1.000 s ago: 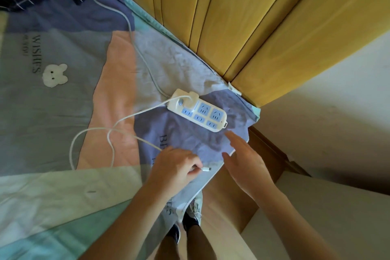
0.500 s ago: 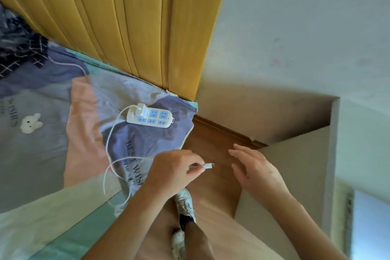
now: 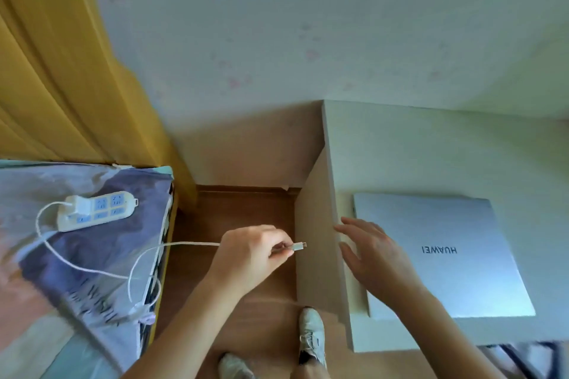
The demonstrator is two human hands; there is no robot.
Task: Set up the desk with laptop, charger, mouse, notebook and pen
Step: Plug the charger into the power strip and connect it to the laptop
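White charger cable (image 3: 184, 244) pinched in left hand (image 3: 252, 255) just behind its USB-C plug (image 3: 299, 246), held over wooden floor (image 3: 246, 212) between bed (image 3: 92, 255) and desk (image 3: 400, 148) — right hand (image 3: 372, 255) open, fingers spread, at the left edge of closed silver Huawei laptop (image 3: 462, 255) lying on the desk. Other cable end plugged into power strip (image 3: 97, 209) on the bed.

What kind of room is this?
Probably a bedroom with a work corner: a bed with a printed sheet, a white desk holding a closed laptop, and a yellow curtain.
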